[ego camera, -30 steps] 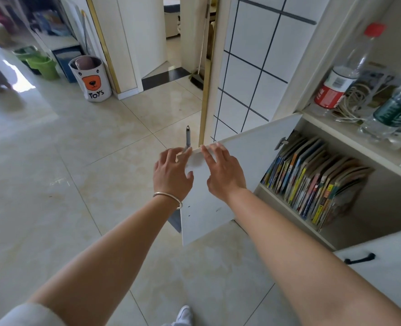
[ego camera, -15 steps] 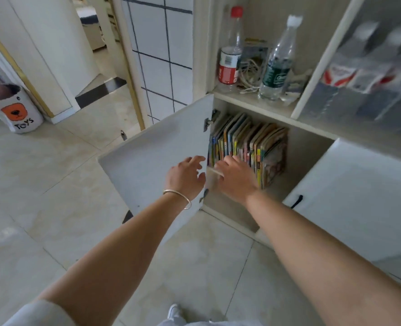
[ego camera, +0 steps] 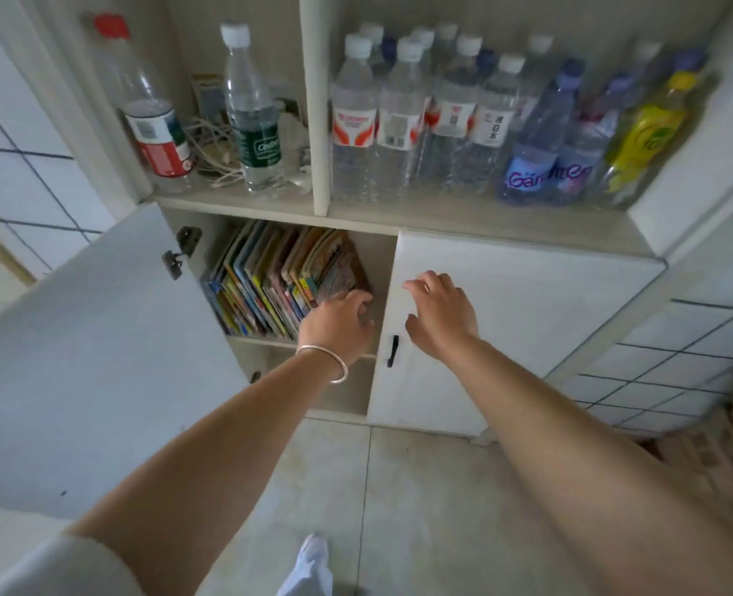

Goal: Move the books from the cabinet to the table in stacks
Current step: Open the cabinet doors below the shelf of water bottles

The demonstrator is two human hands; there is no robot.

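Books point(ego camera: 276, 286) stand leaning in a row on the cabinet point(ego camera: 270, 208) lower shelf, behind the open left door point(ego camera: 98, 359). Left hand point(ego camera: 339, 320) reaches the row's right end, fingers curled against the outermost book; whether its grip has closed cannot be told. Right hand point(ego camera: 440, 314) hovers before the closed right door point(ego camera: 528, 320), fingers loosely spread, holding nothing.

Looks like somebody's home: tiled floor point(ego camera: 420, 501), white storage cabinet point(ego camera: 506, 337) with kids' books point(ego camera: 270, 281) under a shelf of water bottles point(ego camera: 442, 122).
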